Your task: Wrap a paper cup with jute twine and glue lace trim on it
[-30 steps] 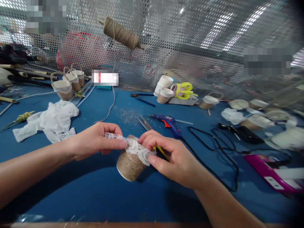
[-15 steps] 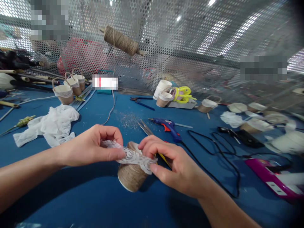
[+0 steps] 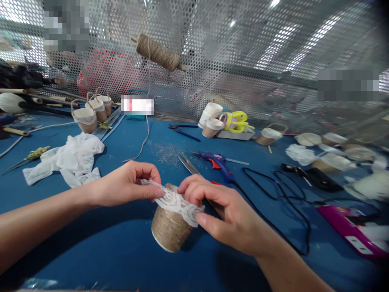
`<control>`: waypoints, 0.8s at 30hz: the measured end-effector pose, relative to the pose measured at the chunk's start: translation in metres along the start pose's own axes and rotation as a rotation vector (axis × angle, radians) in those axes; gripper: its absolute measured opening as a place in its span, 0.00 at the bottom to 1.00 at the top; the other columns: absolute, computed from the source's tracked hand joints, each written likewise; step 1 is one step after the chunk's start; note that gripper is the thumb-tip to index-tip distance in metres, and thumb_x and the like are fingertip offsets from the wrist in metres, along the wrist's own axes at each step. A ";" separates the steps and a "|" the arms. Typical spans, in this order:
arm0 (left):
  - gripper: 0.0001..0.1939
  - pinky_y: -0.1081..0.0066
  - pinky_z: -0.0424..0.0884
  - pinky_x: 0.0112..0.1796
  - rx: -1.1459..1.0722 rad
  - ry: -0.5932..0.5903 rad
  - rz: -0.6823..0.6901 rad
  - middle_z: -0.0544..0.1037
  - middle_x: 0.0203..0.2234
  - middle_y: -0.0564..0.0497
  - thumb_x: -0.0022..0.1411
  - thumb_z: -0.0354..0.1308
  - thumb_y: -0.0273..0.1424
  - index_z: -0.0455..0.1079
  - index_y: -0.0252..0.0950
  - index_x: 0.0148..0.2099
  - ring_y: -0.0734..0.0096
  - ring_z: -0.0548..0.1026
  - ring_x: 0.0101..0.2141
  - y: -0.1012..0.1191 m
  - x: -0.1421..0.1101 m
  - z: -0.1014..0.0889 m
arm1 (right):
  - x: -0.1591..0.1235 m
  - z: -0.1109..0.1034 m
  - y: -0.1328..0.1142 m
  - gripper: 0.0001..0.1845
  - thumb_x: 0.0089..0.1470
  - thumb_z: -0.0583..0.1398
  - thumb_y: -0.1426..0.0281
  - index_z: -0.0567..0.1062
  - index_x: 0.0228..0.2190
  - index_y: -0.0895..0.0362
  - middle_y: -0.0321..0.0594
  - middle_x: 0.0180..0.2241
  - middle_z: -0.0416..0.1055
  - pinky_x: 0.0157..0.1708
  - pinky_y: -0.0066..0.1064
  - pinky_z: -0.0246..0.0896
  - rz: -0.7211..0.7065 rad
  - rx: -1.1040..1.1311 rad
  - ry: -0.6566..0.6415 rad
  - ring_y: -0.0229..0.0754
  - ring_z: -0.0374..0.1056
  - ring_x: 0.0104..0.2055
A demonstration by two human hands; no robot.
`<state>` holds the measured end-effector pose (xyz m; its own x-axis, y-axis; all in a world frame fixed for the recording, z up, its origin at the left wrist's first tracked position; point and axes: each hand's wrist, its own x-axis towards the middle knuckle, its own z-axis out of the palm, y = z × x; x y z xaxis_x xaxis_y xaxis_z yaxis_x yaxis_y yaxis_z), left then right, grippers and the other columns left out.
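Note:
A small twine-wrapped cup point(image 3: 172, 231) is tilted over the blue table in front of me. White lace trim point(image 3: 179, 207) lies across its upper side near the rim. My left hand point(image 3: 136, 182) pinches the lace's left end between thumb and fingers. On the other side, my right hand point(image 3: 217, 205) is closed at the cup's rim, its thumb by the lace's right end and its fingers over the rim. Scissors point(image 3: 190, 165) lie partly hidden behind my right hand, and a blue glue gun point(image 3: 217, 161) rests just beyond them.
A white lace heap point(image 3: 75, 156) lies at left, with finished small baskets point(image 3: 86, 121) behind it. Pliers point(image 3: 185, 132) sit farther back. The glue gun's black cord point(image 3: 273, 219) loops toward a purple power strip point(image 3: 349, 231) at right. A twine spool point(image 3: 158, 52) hangs on the mesh.
The lace now lies flatter against the cup near its rim. The cup's wrapped side shows more, and both hands stay at the lace with only slight shifts.

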<state>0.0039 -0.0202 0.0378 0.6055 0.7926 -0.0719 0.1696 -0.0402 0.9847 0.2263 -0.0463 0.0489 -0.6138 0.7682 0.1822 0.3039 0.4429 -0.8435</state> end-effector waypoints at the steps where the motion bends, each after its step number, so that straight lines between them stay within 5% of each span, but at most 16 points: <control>1: 0.08 0.78 0.62 0.24 -0.004 -0.005 0.001 0.71 0.18 0.56 0.53 0.59 0.31 0.65 0.33 0.27 0.79 0.66 0.21 -0.001 0.000 0.000 | 0.000 0.000 0.000 0.06 0.44 0.55 0.78 0.65 0.24 0.54 0.40 0.31 0.67 0.43 0.38 0.62 -0.003 0.004 -0.004 0.42 0.65 0.41; 24: 0.09 0.78 0.60 0.27 -0.117 -0.142 -0.029 0.69 0.20 0.58 0.52 0.61 0.32 0.65 0.32 0.28 0.81 0.64 0.23 -0.014 0.004 -0.003 | -0.003 0.004 0.003 0.10 0.42 0.55 0.81 0.65 0.26 0.55 0.38 0.28 0.66 0.42 0.39 0.62 -0.192 0.034 -0.077 0.45 0.64 0.44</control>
<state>0.0011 -0.0149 0.0239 0.7070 0.6980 -0.1138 0.1020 0.0587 0.9931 0.2265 -0.0492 0.0442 -0.7127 0.6327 0.3029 0.1522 0.5610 -0.8137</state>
